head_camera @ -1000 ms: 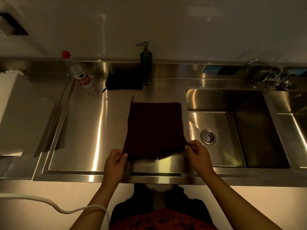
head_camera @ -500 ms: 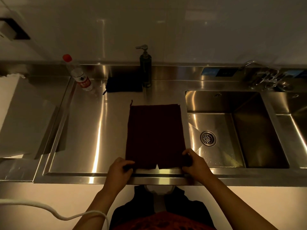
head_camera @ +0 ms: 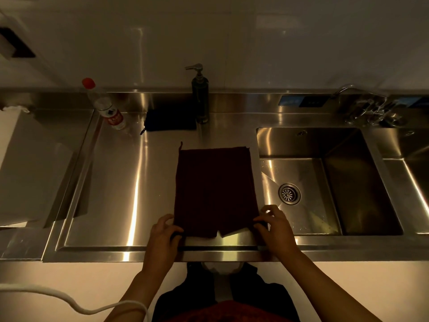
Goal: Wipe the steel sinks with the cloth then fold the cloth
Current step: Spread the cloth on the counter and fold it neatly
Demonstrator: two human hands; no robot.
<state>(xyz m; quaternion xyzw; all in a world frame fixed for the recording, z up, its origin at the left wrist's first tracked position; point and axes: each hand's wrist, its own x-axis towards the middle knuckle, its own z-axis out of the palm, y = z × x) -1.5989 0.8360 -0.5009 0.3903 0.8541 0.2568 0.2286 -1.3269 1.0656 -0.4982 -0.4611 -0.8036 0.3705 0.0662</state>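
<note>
Folding step in hand, judged from the layout: dark maroon rectangular cloth lying flat and already doubled on the brushed steel drainboard, just left of the deep steel sink basin with its round drain strainer. Near left corner of the cloth pinched between thumb and curled fingers of the left hand; near right corner pinched likewise by the right hand, remaining fingers arched above the steel. Near edge slightly uneven, with a small notch between the two layers at the middle. Wiping taken as done, though no way to confirm that from the basin's look. Next move probably a lift of both near corners together, carried away from the body and laid onto the far edge, kept level so that the layers stayed square. Risk of the lower layer slipping out of the pinch. Elsewhere: tall dark pump dispenser at the back ledge, clear plastic bottle with red cap tilted to its left, small dark folded cloth between them.
</note>
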